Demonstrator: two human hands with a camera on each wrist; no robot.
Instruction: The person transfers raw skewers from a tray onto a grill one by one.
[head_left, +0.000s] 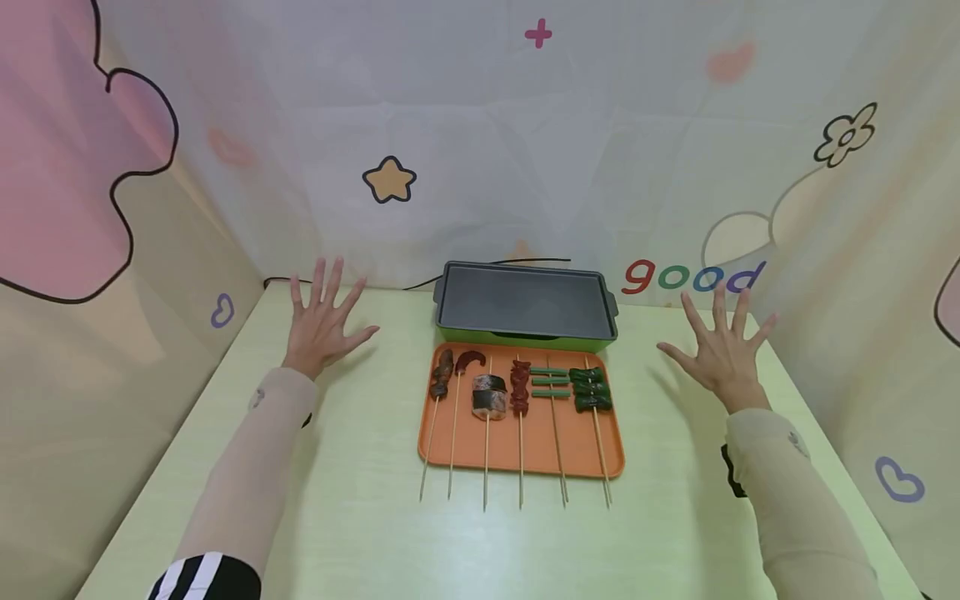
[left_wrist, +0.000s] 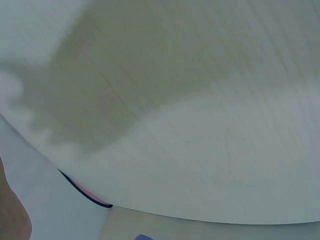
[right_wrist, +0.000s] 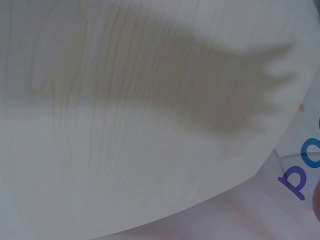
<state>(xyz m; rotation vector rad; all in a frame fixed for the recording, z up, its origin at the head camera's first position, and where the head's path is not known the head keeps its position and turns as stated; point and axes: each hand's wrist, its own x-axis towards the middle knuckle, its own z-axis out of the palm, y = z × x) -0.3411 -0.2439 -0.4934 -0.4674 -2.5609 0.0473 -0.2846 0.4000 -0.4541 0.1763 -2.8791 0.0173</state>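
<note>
In the head view my left hand (head_left: 318,329) is held over the left side of the table, fingers spread and straight, holding nothing. My right hand (head_left: 720,354) is spread the same way over the right side. Between them lies an orange tray (head_left: 502,446) with several skewers in a row: dark brown chunks (head_left: 442,375), a curled reddish piece (head_left: 470,360), a round with a black band (head_left: 489,397), folded red meat (head_left: 520,387), green stalks (head_left: 551,382) and dark green folded leaves (head_left: 591,389). Behind it stands a green-sided grill pan (head_left: 525,300) with a flat dark plate.
A printed cloth (head_left: 480,208) hangs behind and at both sides of the pale table (head_left: 360,517). The skewers' stick ends reach past the tray's front rim. A black cable (head_left: 423,283) runs along the back edge. Both wrist views show hand shadows on the tabletop.
</note>
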